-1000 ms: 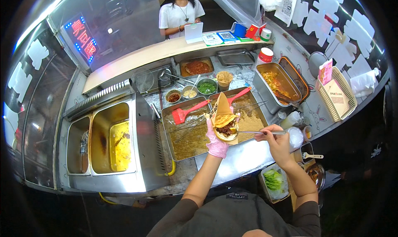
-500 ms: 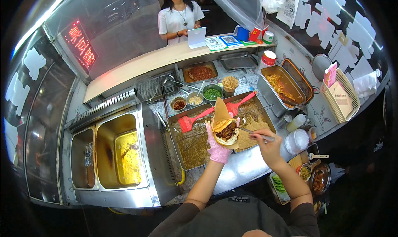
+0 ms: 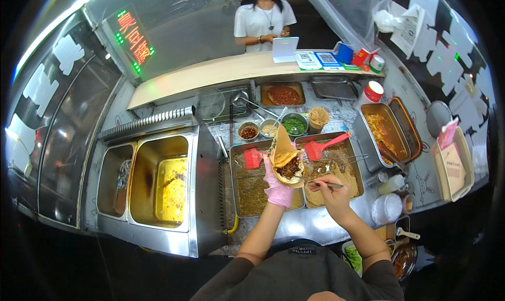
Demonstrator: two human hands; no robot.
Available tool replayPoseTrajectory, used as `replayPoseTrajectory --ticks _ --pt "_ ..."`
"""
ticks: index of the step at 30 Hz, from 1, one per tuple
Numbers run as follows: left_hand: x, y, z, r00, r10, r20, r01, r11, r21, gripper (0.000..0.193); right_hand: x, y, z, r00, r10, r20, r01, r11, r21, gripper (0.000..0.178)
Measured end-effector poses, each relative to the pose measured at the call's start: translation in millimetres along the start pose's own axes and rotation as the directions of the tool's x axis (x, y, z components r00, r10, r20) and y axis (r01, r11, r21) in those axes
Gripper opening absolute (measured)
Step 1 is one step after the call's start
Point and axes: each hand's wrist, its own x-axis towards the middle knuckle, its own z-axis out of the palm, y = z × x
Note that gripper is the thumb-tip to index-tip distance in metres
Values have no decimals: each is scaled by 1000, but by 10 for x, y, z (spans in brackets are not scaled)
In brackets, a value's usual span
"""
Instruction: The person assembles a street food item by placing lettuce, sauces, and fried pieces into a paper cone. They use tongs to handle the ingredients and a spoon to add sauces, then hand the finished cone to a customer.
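My left hand (image 3: 279, 191), in a pink plastic glove, is wrapped round a filled flatbread bun (image 3: 290, 170) in a brown paper sleeve (image 3: 280, 139). Dark, saucy filling and a yellow fried layer show in the bun's open mouth. Bare, my right hand (image 3: 336, 200) pinches a slim metal utensil (image 3: 333, 185). Its working end is beside the bun's lower right edge, too small to tell if spoon or knife. Both hands are over two steel trays of brown sauce, where red basting brushes (image 3: 315, 149) lie behind the bun.
A two-basin fryer (image 3: 187, 196) with yellow oil stands left. Behind the trays are small bowls of chopped greens (image 3: 294, 124) and chili (image 3: 248, 131), and a cup of sticks (image 3: 318, 118). A deep steel pan (image 3: 381, 132) sits right. Someone stands beyond the wooden counter (image 3: 210, 76).
The view has turned, so the stall appears shifted to the right. The utensil's end has come off the filling to the bun's lower right edge, and my right hand is slightly lower.
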Motion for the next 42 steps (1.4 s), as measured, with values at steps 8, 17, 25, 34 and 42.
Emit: replayPoseTrajectory --ticks 8,17,25,34,42 --pt "400 238 -90 995 101 -7 -101 987 -123 64 489 64 -188 997 -32 77 39 994 -102 11" --pt "16 853 -227 976 180 -120 -209 933 -294 68 2037 1862 994 988 120 99 -135 978 157 25" --pt "-216 1036 -126 954 153 -257 -242 899 -366 67 2250 3168 1841 917 399 11 -399 916 46 27" --pt "-316 419 37 982 -172 -83 121 898 -423 82 -321 1338 -148 927 308 -215 -359 896 -260 46" --pt "-1013 -832 61 646 -759 80 678 522 -518 74 -3784 223 -1228 278 291 -915 -739 673 -11 19"
